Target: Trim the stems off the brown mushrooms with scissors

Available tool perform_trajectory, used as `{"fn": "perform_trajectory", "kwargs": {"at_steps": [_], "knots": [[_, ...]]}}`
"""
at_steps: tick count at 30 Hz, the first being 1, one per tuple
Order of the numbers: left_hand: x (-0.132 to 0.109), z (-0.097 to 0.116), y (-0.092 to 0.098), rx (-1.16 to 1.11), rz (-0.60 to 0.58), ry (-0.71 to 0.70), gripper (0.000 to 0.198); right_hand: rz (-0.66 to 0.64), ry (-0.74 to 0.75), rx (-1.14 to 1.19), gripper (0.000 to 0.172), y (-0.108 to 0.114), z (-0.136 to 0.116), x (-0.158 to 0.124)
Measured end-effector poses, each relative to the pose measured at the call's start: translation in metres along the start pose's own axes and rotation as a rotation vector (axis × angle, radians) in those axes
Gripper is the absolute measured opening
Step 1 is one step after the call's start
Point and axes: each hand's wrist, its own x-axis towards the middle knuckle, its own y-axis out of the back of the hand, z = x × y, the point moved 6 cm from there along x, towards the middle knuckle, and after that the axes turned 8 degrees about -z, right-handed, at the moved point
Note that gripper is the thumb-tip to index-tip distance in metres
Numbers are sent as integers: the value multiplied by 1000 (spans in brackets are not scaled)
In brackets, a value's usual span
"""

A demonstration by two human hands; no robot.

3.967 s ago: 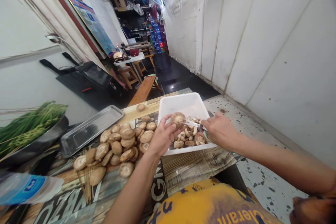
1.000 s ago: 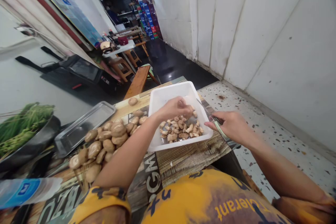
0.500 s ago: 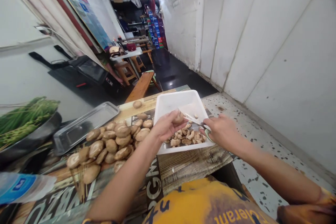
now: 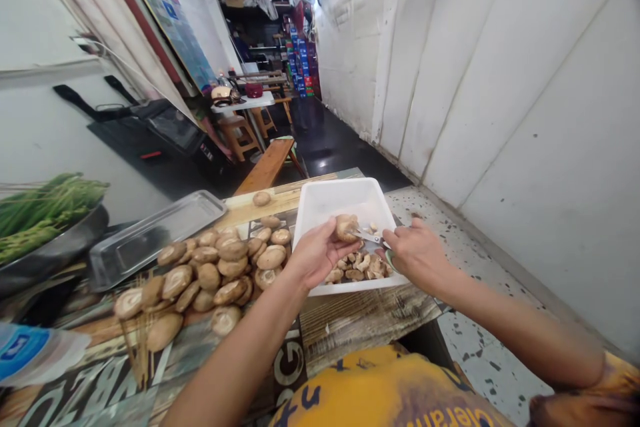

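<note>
My left hand (image 4: 316, 252) is closed around a brown mushroom (image 4: 346, 227), holding it over a white plastic tub (image 4: 345, 188). In my right hand (image 4: 416, 250) is a pair of scissors (image 4: 369, 236), its blades pointing left with the tips against the mushroom. Part of a pale green handle shows under my fingers. Cut mushroom pieces (image 4: 363, 265) lie in the near part of the tub. A heap of whole mushrooms (image 4: 215, 267) rests on the table left of my left forearm, some with their pale undersides up.
Thin wooden skewers (image 4: 141, 353) lie by the heap. A clear tray (image 4: 155, 237), a metal bowl of green vegetables (image 4: 53, 220) and a plastic bottle (image 4: 37, 350) are on the left. One mushroom (image 4: 261, 198) sits apart near the far edge. A wooden bench (image 4: 265, 167) stands beyond.
The mushroom in my left hand is now turned with more of it showing. The scissor blades, spread apart before, look closer together and sit against it. The view has shifted slightly.
</note>
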Motion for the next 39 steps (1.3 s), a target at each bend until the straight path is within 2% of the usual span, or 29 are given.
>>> {"fn": "perform_trajectory", "kwargs": {"at_steps": [6,13,17,21,24,27,31,36,39], "knots": [[-4,-3,-1,74,10,-40,26,-31,160,-83,38,7,-3,5],[-8,-4,-4,82,42,-56,30,-150,255,-91,41,-3,-3,13],[-2,-5,2,21,56,12,28,-175,199,-29,38,-6,3,17],[4,-4,16,-44,94,56,23,-139,147,-6,30,-2,14,18],[6,4,27,-38,118,-49,18,-120,91,74,32,2,16,14],[6,9,28,15,59,-139,17,-130,-1,251,35,2,12,8],[0,7,21,35,-24,-209,33,-122,-88,347,34,1,2,5],[-11,8,14,154,46,-348,51,-141,-108,309,36,5,-6,5],[-12,7,9,230,45,-374,57,-142,-118,308,38,7,-8,5]]}}
